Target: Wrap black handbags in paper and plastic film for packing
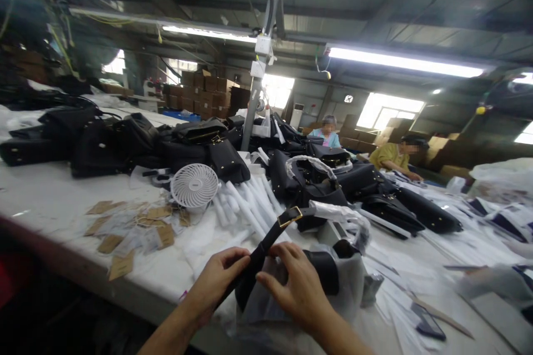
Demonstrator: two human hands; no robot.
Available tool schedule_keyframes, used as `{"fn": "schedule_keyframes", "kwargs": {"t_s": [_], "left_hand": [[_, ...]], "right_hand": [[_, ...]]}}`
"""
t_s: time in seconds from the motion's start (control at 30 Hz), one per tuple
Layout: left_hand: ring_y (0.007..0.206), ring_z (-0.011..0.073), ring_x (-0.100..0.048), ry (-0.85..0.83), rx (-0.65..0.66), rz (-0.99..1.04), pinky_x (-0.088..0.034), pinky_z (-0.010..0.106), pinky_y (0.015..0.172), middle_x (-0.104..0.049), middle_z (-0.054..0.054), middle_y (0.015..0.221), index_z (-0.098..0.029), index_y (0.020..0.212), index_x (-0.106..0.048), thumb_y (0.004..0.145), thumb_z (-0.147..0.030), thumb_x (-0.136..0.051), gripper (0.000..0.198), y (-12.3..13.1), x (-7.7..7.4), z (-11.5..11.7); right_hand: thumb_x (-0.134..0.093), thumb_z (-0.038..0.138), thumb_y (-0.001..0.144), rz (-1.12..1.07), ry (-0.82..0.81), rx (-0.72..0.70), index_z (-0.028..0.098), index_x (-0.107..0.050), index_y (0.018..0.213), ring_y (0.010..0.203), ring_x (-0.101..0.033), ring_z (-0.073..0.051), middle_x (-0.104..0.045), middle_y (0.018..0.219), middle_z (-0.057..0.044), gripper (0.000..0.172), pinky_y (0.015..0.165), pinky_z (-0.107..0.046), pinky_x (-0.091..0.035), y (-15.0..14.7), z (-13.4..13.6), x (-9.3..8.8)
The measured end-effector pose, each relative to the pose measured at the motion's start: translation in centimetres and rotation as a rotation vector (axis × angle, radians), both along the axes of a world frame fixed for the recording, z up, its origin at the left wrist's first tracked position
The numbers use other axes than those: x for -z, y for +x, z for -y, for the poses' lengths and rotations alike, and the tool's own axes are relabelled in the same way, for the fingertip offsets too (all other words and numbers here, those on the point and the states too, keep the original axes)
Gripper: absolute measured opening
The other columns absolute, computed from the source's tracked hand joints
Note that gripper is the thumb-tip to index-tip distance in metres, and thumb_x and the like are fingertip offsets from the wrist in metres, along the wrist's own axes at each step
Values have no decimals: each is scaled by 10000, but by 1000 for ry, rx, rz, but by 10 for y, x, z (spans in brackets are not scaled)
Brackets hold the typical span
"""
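Observation:
My left hand (219,283) is closed around a black strap (266,241), gripping it near its lower end. My right hand (295,283) pinches the same strap just beside the left hand, with the fingers curled over it. The strap rises to the right and ends in a gold buckle (290,216). Under my hands sits a black handbag (322,269) partly in a clear plastic wrap (353,283), at the near edge of a white work table (50,199).
A small white fan (194,184) and rolled white tubes (245,205) lie beyond my hands. Brown paper tags (137,227) are scattered at left. Several black handbags (120,141) pile along the table's back. Two people sit working at far right (397,155). A grey pole (256,94) rises mid-table.

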State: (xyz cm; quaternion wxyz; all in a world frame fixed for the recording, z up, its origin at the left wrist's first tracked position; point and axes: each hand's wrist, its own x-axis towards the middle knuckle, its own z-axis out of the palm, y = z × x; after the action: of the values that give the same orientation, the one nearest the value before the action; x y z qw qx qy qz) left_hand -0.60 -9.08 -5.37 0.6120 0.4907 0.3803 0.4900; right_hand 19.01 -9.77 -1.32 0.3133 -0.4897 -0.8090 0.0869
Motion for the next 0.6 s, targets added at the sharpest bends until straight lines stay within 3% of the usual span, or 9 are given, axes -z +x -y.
{"fn": "schedule_keyframes", "kwargs": {"t_s": [0.13, 0.43, 0.6], "left_hand": [[804, 162, -621, -68, 55, 97, -458, 239, 742, -711, 24, 850, -159, 955, -699, 806, -440, -725, 318, -2, 2, -7], [775, 133, -624, -111, 51, 179, -466, 207, 716, -725, 47, 845, -141, 934, -713, 763, -389, -787, 310, 3, 2, -21], [725, 125, -631, -95, -20, 161, -479, 212, 698, -730, 24, 815, -159, 892, -723, 727, -388, -814, 297, 10, 1, -22]], "right_hand": [[-666, 304, 861, -23, 61, -10, 218, -675, 896, 911, -602, -223, -681, 867, -34, 93, 813, -326, -438, -4, -6, 5], [-670, 334, 852, 40, 68, 72, 211, -650, 730, 841, -604, -216, -677, 764, -22, 174, 762, -326, -397, -9, -12, 4], [-673, 305, 838, -11, 30, 28, 203, -675, 732, 826, -610, -211, -678, 736, -23, 147, 757, -304, -421, -6, -16, 5]]}}
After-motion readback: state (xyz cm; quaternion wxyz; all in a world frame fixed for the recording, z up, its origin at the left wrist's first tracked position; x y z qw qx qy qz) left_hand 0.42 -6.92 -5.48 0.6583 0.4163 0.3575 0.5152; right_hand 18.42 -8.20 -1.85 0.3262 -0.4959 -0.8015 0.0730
